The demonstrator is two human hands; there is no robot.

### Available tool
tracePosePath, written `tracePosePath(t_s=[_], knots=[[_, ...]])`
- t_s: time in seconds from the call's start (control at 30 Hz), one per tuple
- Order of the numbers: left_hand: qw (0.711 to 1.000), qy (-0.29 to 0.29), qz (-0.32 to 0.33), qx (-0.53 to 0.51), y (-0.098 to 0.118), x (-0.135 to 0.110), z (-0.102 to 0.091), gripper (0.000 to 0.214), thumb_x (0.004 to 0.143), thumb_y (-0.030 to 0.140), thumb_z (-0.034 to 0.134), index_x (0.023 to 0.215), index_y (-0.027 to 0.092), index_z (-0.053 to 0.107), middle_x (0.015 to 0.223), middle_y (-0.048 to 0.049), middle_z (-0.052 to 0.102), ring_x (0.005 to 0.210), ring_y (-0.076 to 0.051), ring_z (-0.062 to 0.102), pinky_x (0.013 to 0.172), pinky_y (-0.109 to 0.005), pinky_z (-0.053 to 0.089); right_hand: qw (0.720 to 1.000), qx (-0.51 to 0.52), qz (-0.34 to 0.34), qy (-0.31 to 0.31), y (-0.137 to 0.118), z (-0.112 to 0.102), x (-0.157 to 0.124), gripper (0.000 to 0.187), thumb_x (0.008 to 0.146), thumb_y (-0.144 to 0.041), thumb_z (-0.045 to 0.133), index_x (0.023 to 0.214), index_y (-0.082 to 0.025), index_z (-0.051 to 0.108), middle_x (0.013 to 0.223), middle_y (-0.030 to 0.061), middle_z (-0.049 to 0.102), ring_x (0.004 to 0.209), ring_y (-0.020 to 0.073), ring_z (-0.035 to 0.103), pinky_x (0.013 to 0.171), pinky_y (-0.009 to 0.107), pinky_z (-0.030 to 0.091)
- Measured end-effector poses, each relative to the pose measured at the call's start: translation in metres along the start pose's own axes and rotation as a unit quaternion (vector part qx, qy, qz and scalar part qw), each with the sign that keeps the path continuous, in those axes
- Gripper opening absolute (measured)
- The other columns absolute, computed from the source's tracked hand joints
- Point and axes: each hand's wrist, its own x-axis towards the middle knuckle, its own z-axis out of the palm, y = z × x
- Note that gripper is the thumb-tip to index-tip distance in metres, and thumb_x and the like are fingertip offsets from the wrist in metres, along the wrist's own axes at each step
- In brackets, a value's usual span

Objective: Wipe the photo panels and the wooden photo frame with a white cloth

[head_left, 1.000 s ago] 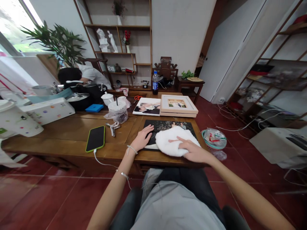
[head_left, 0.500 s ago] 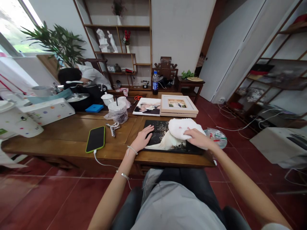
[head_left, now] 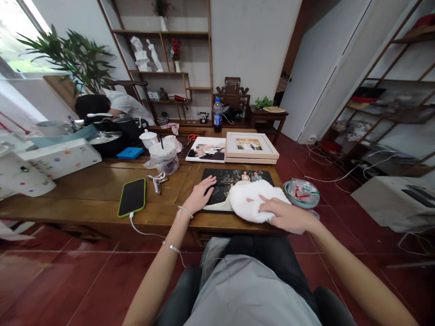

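Note:
A dark photo panel (head_left: 220, 183) showing two people and a long pale dress train lies flat at the table's front edge. My left hand (head_left: 201, 194) rests with spread fingers on its left edge. With my right hand (head_left: 287, 215) I grip a fluffy white cloth (head_left: 253, 199), pressed over the panel's lower right part and hanging past its near edge. The cloth hides that corner and some of my fingers. Just beyond the panel are a light wooden picture frame (head_left: 274, 155) and, beside it, a flat photo print (head_left: 204, 156).
On the wooden table (head_left: 102, 199), left of the panel, are a charging phone (head_left: 132, 198), a shiny metal tool (head_left: 157, 182) and a bagged cup (head_left: 165, 158). A bottle (head_left: 217, 117) stands behind. Right of the table sits a bagged bin (head_left: 304, 194). Another person (head_left: 124, 104) leans down at far left.
My right hand has pulled the white cloth down toward me, uncovering the two figures at the panel's top. My left hand stays at the left edge. The view has shifted slightly.

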Motion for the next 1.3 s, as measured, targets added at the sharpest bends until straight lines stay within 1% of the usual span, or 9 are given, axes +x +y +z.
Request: tracePosePath(t_s=[0.13,0.23,0.33,0.5,0.7,0.87,1.0,1.2,1.3], knots=[[1.0,-0.001,0.001,-0.004,-0.002,0.0,0.0,0.033,0.088,0.027,0.039,0.113,0.017,0.057,0.128,-0.0075,0.052,0.126,-0.02,0.039,0.106,-0.044,0.031,0.998,0.005,-0.018,0.062,0.04,-0.01,0.049,0.034,0.06,-0.006,0.04,0.083,-0.02,0.061,0.087,0.0,0.065,0.1,0.0232,0.055,0.104,0.043,0.026],[1.0,-0.002,0.0,-0.008,-0.001,0.0,-0.001,0.033,0.088,0.027,0.04,0.114,0.017,0.057,0.128,-0.0077,0.052,0.126,-0.021,0.039,0.106,-0.044,0.031,0.993,0.011,-0.01,0.115,0.067,-0.017,0.08,0.028,0.065,-0.009,0.041,0.082,-0.018,0.061,0.092,0.0015,0.065,0.109,0.0265,0.051,0.106,0.046,0.021],[1.0,-0.002,-0.002,-0.013,0.0,0.0,-0.002,0.033,0.088,0.027,0.04,0.113,0.016,0.057,0.128,-0.0085,0.053,0.126,-0.021,0.04,0.106,-0.043,0.031,0.992,0.016,0.003,0.127,0.079,-0.019,0.095,0.028,0.066,-0.011,0.042,0.086,-0.018,0.061,0.099,0.0025,0.065,0.119,0.0289,0.043,0.108,0.05,0.015],[1.0,0.0,-0.001,-0.009,0.0,0.0,-0.001,0.033,0.088,0.026,0.039,0.113,0.016,0.057,0.128,-0.0085,0.053,0.126,-0.02,0.04,0.106,-0.043,0.031,0.993,-0.009,-0.024,0.116,0.061,-0.005,0.08,0.043,0.059,-0.003,0.036,0.091,-0.018,0.06,0.112,0.0039,0.062,0.128,0.0252,0.032,0.108,0.051,0.013],[1.0,0.003,-0.004,-0.006,0.0,0.0,0.0,0.032,0.088,0.027,0.04,0.112,0.016,0.058,0.127,-0.0087,0.053,0.125,-0.021,0.04,0.106,-0.044,0.031,0.996,-0.028,-0.066,0.052,0.002,0.018,0.03,0.048,0.056,0.001,0.036,0.094,-0.018,0.058,0.137,0.0065,0.041,0.133,0.02,0.019,0.11,0.046,0.013],[1.0,0.003,-0.001,-0.008,0.003,0.0,-0.002,0.033,0.087,0.026,0.039,0.111,0.015,0.058,0.127,-0.0094,0.053,0.125,-0.021,0.041,0.106,-0.043,0.031,0.992,-0.027,-0.125,0.005,-0.03,0.027,0.007,0.05,0.053,0.001,0.038,0.092,-0.02,0.059,0.139,0.0038,0.038,0.133,0.0177,0.022,0.112,0.042,0.008],[1.0,0.002,-0.002,-0.009,0.003,0.0,-0.002,0.033,0.087,0.026,0.039,0.112,0.016,0.058,0.127,-0.0082,0.053,0.125,-0.021,0.04,0.106,-0.045,0.032,0.994,-0.011,-0.11,0.017,-0.019,0.024,0.022,0.048,0.055,0.0,0.038,0.093,-0.02,0.059,0.138,0.0033,0.039,0.131,0.0185,0.026,0.111,0.043,0.014],[1.0,0.001,-0.004,-0.005,0.0,0.0,-0.001,0.033,0.087,0.026,0.04,0.113,0.017,0.058,0.126,-0.0077,0.054,0.125,-0.021,0.04,0.106,-0.044,0.031,0.995,-0.029,-0.046,0.078,0.025,0.006,0.08,0.043,0.062,-0.003,0.038,0.096,-0.019,0.058,0.122,0.0053,0.056,0.129,0.0222,0.031,0.108,0.046,0.017],[1.0,0.0,-0.004,-0.008,0.0,-0.001,-0.001,0.033,0.088,0.027,0.04,0.114,0.017,0.057,0.128,-0.008,0.053,0.126,-0.021,0.04,0.106,-0.044,0.032,0.992,-0.054,-0.023,0.11,0.042,-0.003,0.106,0.032,0.069,-0.009,0.042,0.096,-0.018,0.058,0.121,0.0086,0.056,0.128,0.0248,0.032,0.106,0.049,0.019]])
